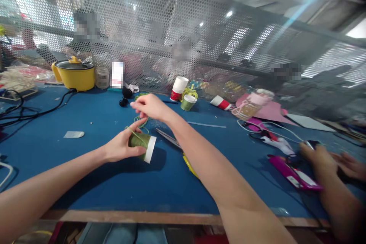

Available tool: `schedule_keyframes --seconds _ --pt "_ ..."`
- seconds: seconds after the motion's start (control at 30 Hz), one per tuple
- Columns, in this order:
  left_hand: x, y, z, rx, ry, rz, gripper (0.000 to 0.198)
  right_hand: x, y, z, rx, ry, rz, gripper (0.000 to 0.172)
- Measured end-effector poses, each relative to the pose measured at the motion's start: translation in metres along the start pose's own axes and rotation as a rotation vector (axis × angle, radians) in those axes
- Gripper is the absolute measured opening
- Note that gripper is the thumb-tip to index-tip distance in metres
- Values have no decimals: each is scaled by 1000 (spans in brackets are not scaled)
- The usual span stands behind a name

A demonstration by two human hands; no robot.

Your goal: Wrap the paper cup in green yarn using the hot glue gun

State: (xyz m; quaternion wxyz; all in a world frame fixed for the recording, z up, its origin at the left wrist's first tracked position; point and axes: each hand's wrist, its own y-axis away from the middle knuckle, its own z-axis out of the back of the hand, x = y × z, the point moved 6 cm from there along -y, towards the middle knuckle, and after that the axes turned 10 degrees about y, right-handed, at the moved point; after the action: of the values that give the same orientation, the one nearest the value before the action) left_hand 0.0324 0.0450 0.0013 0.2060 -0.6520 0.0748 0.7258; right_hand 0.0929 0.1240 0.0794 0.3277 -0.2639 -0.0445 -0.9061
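A paper cup (142, 144) wrapped in green yarn, with a bare white band at one end, lies tilted in my left hand (123, 145), whose fingers and thumb grip it. Just above and beyond it is my right hand (148, 106), its fingers drawn together; green yarn (145, 122) runs near them, but whether they pinch it is hidden. Scissors (169, 138) with yellow handles lie on the blue table, partly under my right forearm. A green-wrapped cup (188, 102) stands farther back, beside stacked white and red cups (178, 88).
A yellow pot (74, 76), a jar (102, 77) and a lit phone (117, 74) stand at the back left. A cup (220, 103) lies at the back. At right are a pink bottle (253, 105), a magenta case (294, 173) and another person's hands (323, 162).
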Motion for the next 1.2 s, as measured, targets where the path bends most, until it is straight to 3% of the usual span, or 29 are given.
schedule_keyframes --seconds 0.07,0.13,0.2,0.33,0.47,0.67,0.83,0.97,1.07,1.2 --pt "-2 0 2 -23 8 -5 79 -30 11 22 -117 92 -141 27" --pt "-4 0 5 -57 -2 -4 80 -68 30 44 -210 325 -372 28" --pt "-4 0 8 -88 -21 -10 80 -102 51 55 -223 432 -513 24" --pt "-4 -1 11 -126 -17 -30 80 -154 84 44 -100 499 -671 7" --pt "-4 0 12 -162 -29 -39 79 -175 92 26 -117 474 -716 6" --pt "-8 1 12 -159 -126 -45 79 -174 97 23 -217 243 -718 17" --pt "-10 0 12 -162 -203 -81 80 -143 108 29 -236 -7 -595 10" --pt "-12 0 14 -169 -255 -105 81 -118 113 29 -285 -386 -470 20" --pt "-12 0 16 -189 -275 -103 82 -103 115 21 -210 -543 -421 21" --pt "-13 -1 21 -219 -290 -106 81 -78 118 12 -71 -549 -309 16"
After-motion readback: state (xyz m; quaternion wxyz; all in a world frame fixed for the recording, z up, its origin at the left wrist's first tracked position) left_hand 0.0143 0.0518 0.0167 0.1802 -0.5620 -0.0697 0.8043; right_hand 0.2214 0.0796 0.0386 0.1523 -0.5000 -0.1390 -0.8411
